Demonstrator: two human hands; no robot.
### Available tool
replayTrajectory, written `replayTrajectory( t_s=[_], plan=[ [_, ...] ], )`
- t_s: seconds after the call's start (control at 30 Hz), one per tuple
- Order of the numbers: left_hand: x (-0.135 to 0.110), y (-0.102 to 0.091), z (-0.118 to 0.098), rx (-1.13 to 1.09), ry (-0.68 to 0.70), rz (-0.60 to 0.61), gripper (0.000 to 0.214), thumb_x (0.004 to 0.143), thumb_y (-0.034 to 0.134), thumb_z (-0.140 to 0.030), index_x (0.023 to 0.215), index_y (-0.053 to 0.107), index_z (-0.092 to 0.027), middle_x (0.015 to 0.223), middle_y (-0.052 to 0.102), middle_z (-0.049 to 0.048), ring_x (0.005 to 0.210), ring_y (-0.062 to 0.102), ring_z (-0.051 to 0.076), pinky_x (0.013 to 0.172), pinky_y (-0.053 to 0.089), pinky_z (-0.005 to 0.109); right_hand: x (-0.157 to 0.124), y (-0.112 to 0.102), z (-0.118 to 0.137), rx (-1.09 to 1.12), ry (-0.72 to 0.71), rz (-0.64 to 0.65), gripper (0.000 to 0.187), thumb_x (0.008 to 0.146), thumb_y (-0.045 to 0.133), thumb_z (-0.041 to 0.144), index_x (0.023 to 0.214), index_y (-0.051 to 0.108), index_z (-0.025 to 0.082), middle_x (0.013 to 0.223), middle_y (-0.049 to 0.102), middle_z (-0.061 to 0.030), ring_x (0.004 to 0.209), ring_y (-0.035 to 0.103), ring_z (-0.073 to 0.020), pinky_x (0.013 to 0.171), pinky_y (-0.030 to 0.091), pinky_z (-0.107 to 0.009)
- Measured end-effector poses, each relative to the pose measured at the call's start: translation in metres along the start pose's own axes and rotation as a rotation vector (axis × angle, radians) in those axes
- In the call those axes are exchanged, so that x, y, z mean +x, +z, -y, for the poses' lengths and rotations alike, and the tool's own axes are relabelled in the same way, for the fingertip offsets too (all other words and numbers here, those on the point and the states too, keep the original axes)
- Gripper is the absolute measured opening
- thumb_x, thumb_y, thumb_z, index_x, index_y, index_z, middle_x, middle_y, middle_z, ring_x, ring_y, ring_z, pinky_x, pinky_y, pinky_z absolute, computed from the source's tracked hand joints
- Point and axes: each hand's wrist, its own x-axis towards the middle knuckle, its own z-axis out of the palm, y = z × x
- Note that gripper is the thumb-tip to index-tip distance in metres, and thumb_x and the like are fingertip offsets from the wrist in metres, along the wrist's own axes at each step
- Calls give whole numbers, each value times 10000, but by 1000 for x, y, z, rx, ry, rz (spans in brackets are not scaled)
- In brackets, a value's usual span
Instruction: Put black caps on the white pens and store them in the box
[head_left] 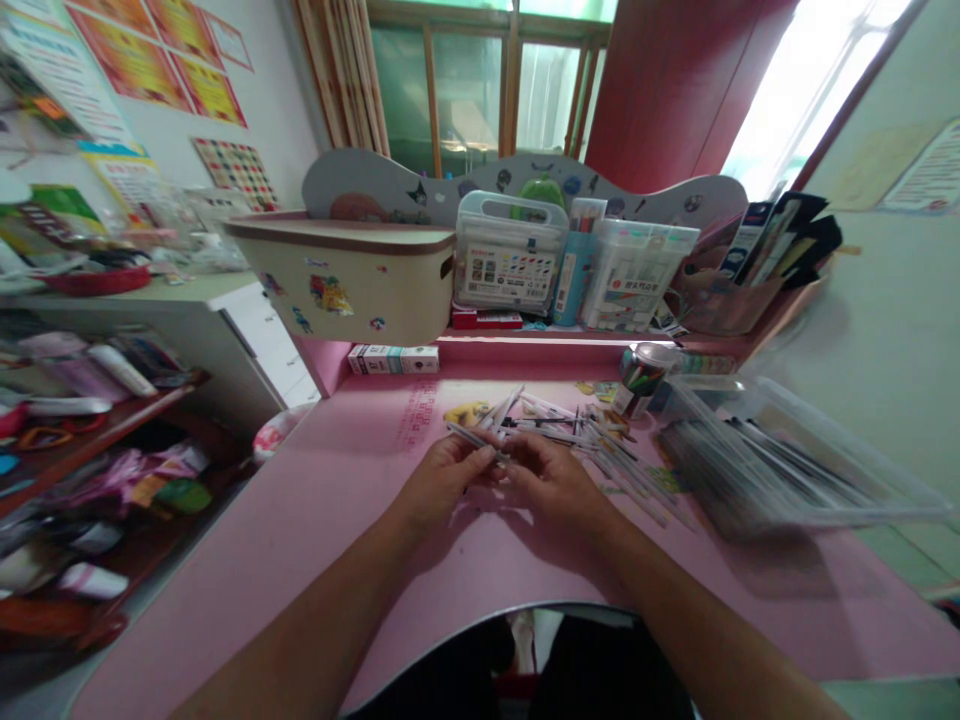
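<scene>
Over the pink desk, my left hand (452,468) is closed in a pinch on a slim grey pen (471,437), whose one end points up and left. My right hand (553,475) is closed at the pen's other end, its fingertips meeting those of the left. What lies under the fingers is partly hidden. Just beyond my hands is a loose pile of pens (551,430), mostly pale or clear with a few dark ones. More clear pens (634,475) lie slanting to the right of my right hand.
On the right stands a clear plastic box (810,510) with dark pens inside. Behind the pile is a jar (643,378). A shelf at the back holds a cream lidded bin (352,285), a marker case (510,255) and a pen holder (739,300). A small carton (394,359) sits below.
</scene>
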Motion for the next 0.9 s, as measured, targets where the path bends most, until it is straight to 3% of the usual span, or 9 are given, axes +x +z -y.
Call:
replayTrajectory(
  t_s=[0.07, 0.13, 0.23, 0.33, 0.43, 0.6, 0.77, 0.9],
  plan=[
    [1, -1, -6, 73, 28, -48, 272, 765, 779, -267, 998, 668, -179, 757, 687, 20, 595, 633, 114, 543, 492, 199, 2, -1, 1, -7, -9, 63, 164, 838, 566, 178, 962, 656, 237, 956, 667, -41, 873, 604, -196, 754, 498, -332],
    [5, -6, -16, 125, 182, -162, 288, 713, 800, -228, 963, 672, -164, 796, 691, 28, 646, 638, 121, 608, 513, 220, 3, -2, 1, -42, -11, -13, 154, 826, 549, 163, 930, 639, 233, 997, 652, -50, 911, 593, -199, 769, 493, -328],
    [11, -20, -31, 220, 382, -435, 206, 745, 746, -226, 929, 669, -173, 780, 665, 3, 640, 595, 109, 611, 479, 215, 4, -2, 2, 106, 117, -183, 127, 823, 546, 209, 946, 564, 237, 872, 594, -23, 747, 555, -170, 598, 465, -278],
    [15, -34, -38, 428, 469, -546, 120, 757, 708, -207, 872, 691, -177, 714, 632, -12, 598, 528, 113, 585, 424, 224, 7, 1, 4, 296, 277, -253, 70, 858, 521, 293, 882, 484, 238, 699, 491, 33, 564, 464, -134, 459, 367, -242],
    [18, -41, -34, 783, 449, -488, 72, 772, 672, -190, 830, 714, -183, 777, 677, 27, 676, 573, 161, 663, 439, 272, 11, -1, 1, 323, 301, -245, 111, 859, 533, 320, 843, 463, 235, 674, 484, 42, 544, 460, -125, 462, 364, -239],
    [21, -42, -16, 1348, 466, -267, 148, 811, 613, -171, 847, 754, -201, 925, 683, 92, 924, 597, 258, 868, 445, 370, 13, -7, -12, 236, 277, -217, 106, 872, 536, 326, 881, 481, 236, 665, 501, 41, 556, 468, -136, 486, 378, -253],
    [24, -37, -3, 1596, 483, -205, 228, 879, 548, -183, 961, 762, -179, 1036, 647, 150, 977, 572, 281, 893, 441, 385, 11, -6, -12, 210, 258, -200, 99, 862, 539, 313, 888, 492, 229, 722, 527, 21, 603, 501, -144, 512, 400, -260],
    [26, -32, -2, 1682, 397, -212, 223, 895, 541, -187, 1000, 735, -157, 1072, 641, 146, 989, 568, 264, 911, 439, 369, 8, -4, 1, 261, 249, -216, 138, 838, 547, 301, 945, 518, 219, 780, 568, 5, 637, 523, -140, 515, 394, -248]
  ],
)
